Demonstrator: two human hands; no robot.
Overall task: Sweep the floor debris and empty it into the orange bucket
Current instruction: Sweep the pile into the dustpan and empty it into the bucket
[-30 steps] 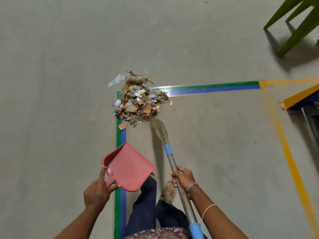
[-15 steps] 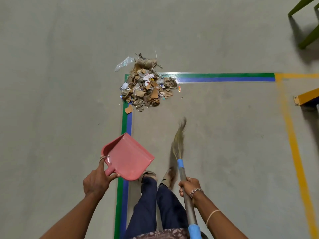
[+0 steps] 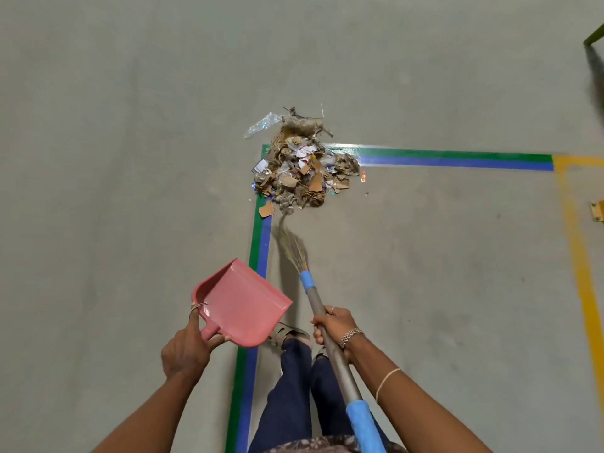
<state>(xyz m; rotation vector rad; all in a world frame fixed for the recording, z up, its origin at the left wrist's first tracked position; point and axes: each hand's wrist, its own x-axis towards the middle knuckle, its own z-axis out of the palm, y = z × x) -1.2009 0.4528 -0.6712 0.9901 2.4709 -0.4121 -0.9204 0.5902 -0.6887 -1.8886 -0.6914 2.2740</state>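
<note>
**Dustpan in my left hand, broom in my right**

My left hand [image 3: 186, 351] is clamped on the stub handle of the pink dustpan [image 3: 242, 308], fingers curled under it and my index finger laid up along the back rim. The pan hangs tilted above the floor, its open lip pointing away from that hand and to the right. My right hand [image 3: 333, 325] is wrapped round the grey shaft of the broom [image 3: 341, 371], with a metal bracelet [image 3: 351, 336] on the wrist. Beyond that hand's knuckles the shaft runs to a blue band and then to the straw bristles [image 3: 292, 248]. Their tips reach the near edge of the debris pile [image 3: 302, 171]; whether they touch it I can't tell.

The pile lies well ahead of both hands. It is a heap of torn cardboard, paper bits and grey fluff on the corner of the green and blue floor tape [image 3: 260, 243]. A piece of clear plastic [image 3: 261, 125] sticks out on its far left side. One cardboard scrap [image 3: 266, 210] lies loose on the tape at the pile's near left edge. The tape runs back from the pile and passes beneath the dustpan, between my two hands. Far to the right of my broom hand a yellow line [image 3: 585, 289] crosses the concrete. My dark trouser legs [image 3: 291, 403] show between my forearms.
</note>
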